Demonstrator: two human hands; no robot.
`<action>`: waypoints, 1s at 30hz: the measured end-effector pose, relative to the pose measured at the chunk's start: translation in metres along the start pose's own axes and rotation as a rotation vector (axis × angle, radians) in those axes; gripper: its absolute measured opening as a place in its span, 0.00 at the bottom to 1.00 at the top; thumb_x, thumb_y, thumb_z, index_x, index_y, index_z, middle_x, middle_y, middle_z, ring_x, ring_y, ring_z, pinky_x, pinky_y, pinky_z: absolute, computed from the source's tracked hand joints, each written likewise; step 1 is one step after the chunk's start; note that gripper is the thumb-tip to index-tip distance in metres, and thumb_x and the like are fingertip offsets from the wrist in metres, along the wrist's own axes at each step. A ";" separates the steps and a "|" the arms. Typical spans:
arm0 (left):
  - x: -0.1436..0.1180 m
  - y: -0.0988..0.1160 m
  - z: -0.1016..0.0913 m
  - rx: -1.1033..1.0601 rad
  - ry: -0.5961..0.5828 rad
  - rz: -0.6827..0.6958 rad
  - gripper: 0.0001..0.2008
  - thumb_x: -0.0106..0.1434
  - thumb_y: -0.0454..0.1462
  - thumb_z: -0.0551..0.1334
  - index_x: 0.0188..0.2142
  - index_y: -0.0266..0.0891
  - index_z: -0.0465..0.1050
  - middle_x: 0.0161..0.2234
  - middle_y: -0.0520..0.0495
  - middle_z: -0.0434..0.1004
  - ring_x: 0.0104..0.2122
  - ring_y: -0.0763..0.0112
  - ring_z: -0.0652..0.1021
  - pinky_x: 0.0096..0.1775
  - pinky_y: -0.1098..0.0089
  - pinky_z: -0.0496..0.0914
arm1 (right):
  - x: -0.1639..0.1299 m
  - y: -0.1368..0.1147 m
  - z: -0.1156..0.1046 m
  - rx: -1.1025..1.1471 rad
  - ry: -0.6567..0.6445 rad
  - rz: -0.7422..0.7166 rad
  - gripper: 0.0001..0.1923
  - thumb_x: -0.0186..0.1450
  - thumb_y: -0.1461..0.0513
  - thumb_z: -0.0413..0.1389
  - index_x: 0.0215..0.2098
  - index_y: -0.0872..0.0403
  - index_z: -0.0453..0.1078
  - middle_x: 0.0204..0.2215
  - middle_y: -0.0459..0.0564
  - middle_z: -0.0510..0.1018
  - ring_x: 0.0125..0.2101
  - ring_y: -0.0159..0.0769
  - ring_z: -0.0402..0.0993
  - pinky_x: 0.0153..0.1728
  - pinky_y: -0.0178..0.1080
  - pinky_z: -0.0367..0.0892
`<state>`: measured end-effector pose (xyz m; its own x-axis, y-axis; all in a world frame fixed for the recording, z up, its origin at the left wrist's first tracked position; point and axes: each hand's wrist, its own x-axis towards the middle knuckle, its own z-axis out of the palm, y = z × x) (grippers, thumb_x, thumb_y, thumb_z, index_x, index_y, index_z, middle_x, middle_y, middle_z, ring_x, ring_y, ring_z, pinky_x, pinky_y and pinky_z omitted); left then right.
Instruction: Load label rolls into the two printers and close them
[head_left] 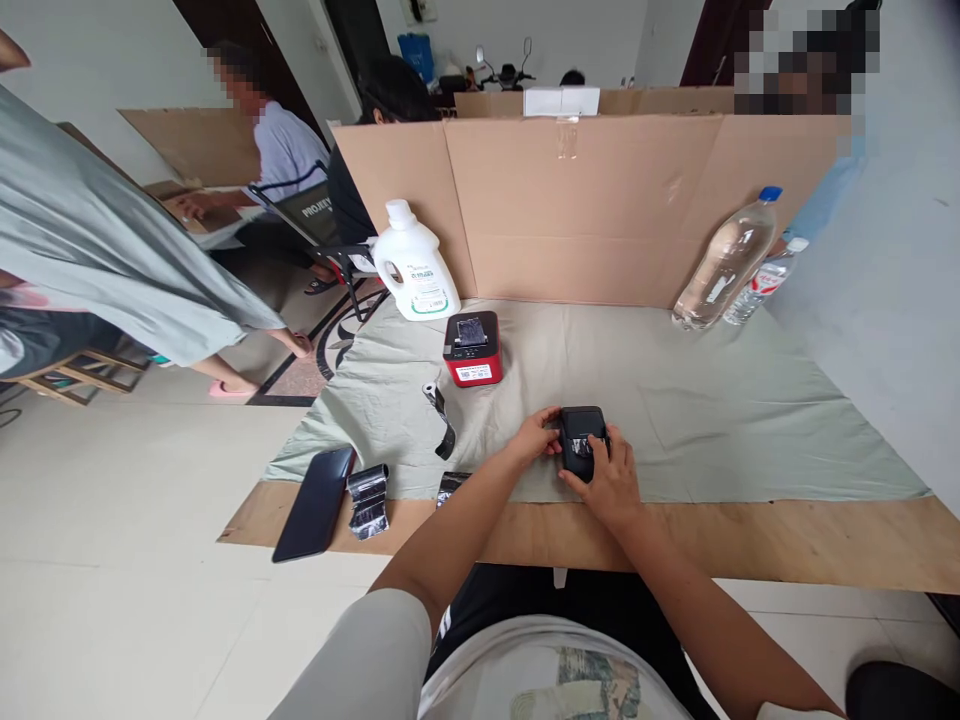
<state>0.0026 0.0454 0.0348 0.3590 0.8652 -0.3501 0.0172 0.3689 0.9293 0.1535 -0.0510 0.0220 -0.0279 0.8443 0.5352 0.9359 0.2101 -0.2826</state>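
Observation:
A small black box-shaped device (583,432) rests on the pale green cloth (712,400) near the table's front edge. My left hand (534,438) touches its left side with the fingertips. My right hand (607,480) lies over its front and right side, fingers curled on it. Behind them stands a red and black device (472,348) with a label on its front. A curled strip of dark film (442,415) lies to the left of my hands.
A white detergent jug (414,262) stands at the back left, and two clear water bottles (724,262) lean at the back right against a cardboard wall (600,200). A black phone (315,503) and crumpled film pieces (369,498) lie at the front left. Other people sit beyond.

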 end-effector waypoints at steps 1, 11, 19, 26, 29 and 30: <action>0.000 0.003 -0.001 -0.018 -0.020 -0.022 0.34 0.53 0.26 0.60 0.60 0.42 0.63 0.61 0.40 0.63 0.19 0.86 0.71 0.17 0.80 0.61 | -0.001 0.000 0.001 0.003 0.016 -0.011 0.33 0.59 0.45 0.57 0.54 0.57 0.62 0.58 0.67 0.58 0.55 0.56 0.59 0.51 0.57 0.63; 0.009 0.013 0.002 0.009 0.045 -0.138 0.37 0.45 0.24 0.58 0.56 0.46 0.69 0.60 0.46 0.65 0.15 0.89 0.64 0.15 0.80 0.52 | -0.003 -0.001 0.005 0.046 0.058 -0.010 0.30 0.61 0.48 0.56 0.53 0.59 0.64 0.47 0.63 0.63 0.48 0.53 0.60 0.49 0.56 0.64; 0.007 0.014 0.006 0.030 0.062 -0.123 0.39 0.45 0.24 0.56 0.58 0.44 0.66 0.62 0.43 0.62 0.15 0.89 0.64 0.15 0.78 0.53 | -0.001 0.000 0.004 -0.008 0.043 0.014 0.28 0.58 0.46 0.57 0.50 0.55 0.65 0.44 0.60 0.61 0.45 0.51 0.59 0.46 0.54 0.65; 0.003 0.014 0.004 0.018 0.045 -0.099 0.37 0.46 0.24 0.57 0.57 0.43 0.63 0.62 0.43 0.63 0.16 0.88 0.66 0.16 0.79 0.55 | -0.003 0.000 0.002 0.009 -0.007 0.021 0.34 0.59 0.45 0.57 0.58 0.54 0.63 0.46 0.61 0.61 0.46 0.52 0.58 0.47 0.55 0.64; -0.001 0.012 0.007 0.108 0.080 -0.059 0.31 0.49 0.24 0.57 0.54 0.40 0.66 0.57 0.43 0.69 0.17 0.86 0.67 0.17 0.78 0.58 | -0.002 0.004 -0.001 0.020 -0.026 0.012 0.42 0.57 0.43 0.58 0.63 0.54 0.57 0.46 0.61 0.63 0.45 0.51 0.60 0.47 0.54 0.65; -0.003 0.012 0.009 0.174 0.143 -0.019 0.28 0.50 0.24 0.57 0.52 0.39 0.68 0.54 0.44 0.71 0.18 0.85 0.68 0.19 0.77 0.60 | -0.001 0.006 -0.002 0.028 -0.034 0.006 0.44 0.57 0.42 0.58 0.64 0.54 0.56 0.45 0.61 0.63 0.45 0.51 0.61 0.47 0.54 0.65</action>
<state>0.0096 0.0441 0.0478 0.2208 0.9027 -0.3694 0.1876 0.3323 0.9243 0.1603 -0.0513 0.0218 -0.0352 0.8617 0.5062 0.9259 0.2188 -0.3080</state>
